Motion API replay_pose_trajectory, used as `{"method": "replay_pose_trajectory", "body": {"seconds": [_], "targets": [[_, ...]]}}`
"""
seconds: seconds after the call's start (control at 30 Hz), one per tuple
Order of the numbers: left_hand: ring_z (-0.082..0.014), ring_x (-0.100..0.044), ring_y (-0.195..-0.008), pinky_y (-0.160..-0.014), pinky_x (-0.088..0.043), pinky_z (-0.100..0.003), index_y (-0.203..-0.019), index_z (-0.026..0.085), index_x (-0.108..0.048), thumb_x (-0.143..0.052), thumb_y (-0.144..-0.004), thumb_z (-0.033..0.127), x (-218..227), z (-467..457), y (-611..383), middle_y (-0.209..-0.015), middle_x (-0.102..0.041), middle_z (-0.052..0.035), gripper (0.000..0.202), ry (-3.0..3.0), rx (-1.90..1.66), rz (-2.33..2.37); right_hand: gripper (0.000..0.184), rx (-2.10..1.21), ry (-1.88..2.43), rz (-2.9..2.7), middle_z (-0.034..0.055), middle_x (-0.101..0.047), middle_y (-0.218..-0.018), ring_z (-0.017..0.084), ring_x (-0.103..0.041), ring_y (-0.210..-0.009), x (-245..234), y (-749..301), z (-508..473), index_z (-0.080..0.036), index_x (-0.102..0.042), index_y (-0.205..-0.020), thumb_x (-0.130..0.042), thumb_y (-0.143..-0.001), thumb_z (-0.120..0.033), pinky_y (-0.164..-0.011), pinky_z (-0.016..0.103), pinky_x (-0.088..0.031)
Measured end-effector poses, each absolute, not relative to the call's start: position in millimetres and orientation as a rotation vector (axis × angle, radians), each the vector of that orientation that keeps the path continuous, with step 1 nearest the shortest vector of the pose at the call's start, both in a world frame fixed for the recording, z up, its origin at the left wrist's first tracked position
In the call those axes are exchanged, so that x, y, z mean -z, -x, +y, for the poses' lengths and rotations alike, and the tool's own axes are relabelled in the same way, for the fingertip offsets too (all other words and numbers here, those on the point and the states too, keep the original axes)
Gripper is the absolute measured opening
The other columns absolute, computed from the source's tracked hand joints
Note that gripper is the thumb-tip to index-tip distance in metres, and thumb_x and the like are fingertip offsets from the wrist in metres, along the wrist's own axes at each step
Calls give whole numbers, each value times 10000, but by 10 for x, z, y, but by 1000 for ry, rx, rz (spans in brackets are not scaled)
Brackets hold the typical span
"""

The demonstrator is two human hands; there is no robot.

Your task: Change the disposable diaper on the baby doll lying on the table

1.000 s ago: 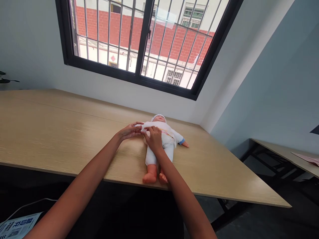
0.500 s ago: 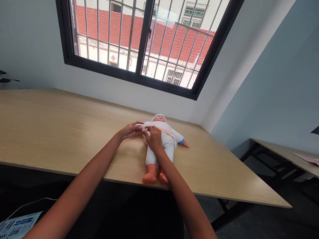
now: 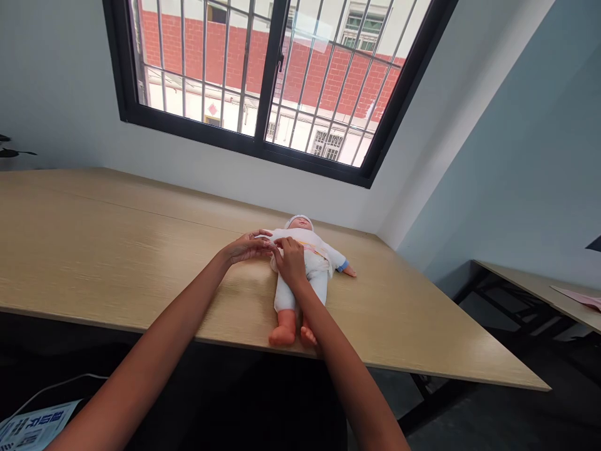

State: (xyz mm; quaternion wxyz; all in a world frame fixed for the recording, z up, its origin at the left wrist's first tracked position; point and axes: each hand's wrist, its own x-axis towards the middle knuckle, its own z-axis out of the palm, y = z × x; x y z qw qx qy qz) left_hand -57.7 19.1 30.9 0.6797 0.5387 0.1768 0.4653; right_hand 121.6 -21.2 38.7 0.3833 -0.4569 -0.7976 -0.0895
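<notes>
A baby doll [image 3: 320,285] in a white top, white pants and a white cap lies on its back, feet toward me. Round its waist is a white diaper [image 3: 315,258] with a coloured strip along the front. My left hand [image 3: 248,246] is at the left side of the waist, thumb and fingers pinched on the diaper's edge. Right beside it, my right hand [image 3: 290,260] rests over the doll's front, its bent fingers closed on the same edge. The fingertips of both hands nearly meet, and the exact bit they grip is hard to see.
The doll lies on a light wooden table [image 3: 117,250], its feet by the front edge. Behind is a barred window [image 3: 256,144] in a dark frame. A second table [image 3: 526,285] with pink paper [image 3: 577,297] stands at right. A printed packet [image 3: 40,426] is at lower left.
Both hands stay at the doll's waist, with only slight finger movement. The doll has not moved.
</notes>
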Motion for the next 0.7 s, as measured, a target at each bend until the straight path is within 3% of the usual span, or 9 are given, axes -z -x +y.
{"method": "replay_pose_trajectory", "body": {"seconds": [0.33, 0.47, 0.7], "targets": [[-181, -693, -836, -856, -509, -322, -855, 128, -736, -873, -661, 222, -302, 207, 560, -854, -756, -70, 256, -1303, -979, 467, 212, 212, 1138, -1967, 77, -658, -953, 225, -567, -903, -356, -1218, -207, -222, -582, -892, -451, -997, -351, -897, 370, -398], [-177, -687, -836, -860, -505, -328, -870, 136, -751, -885, -650, 247, -313, 192, 553, -903, -761, -75, 280, -1328, -978, 506, 194, 253, 1162, -1980, 72, -663, -942, 217, -565, -905, -357, -1214, -206, -205, -591, -885, -466, -994, -305, -891, 355, -380], [-165, -665, -785, -839, -498, -325, -799, 131, -753, -903, -621, 281, -309, 199, 561, -794, -745, -57, 277, -1354, -1008, 574, 181, 281, 1187, -2014, 62, -677, -945, 195, -568, -904, -380, -1212, -224, -166, -613, -883, -479, -987, -229, -898, 338, -348]]}}
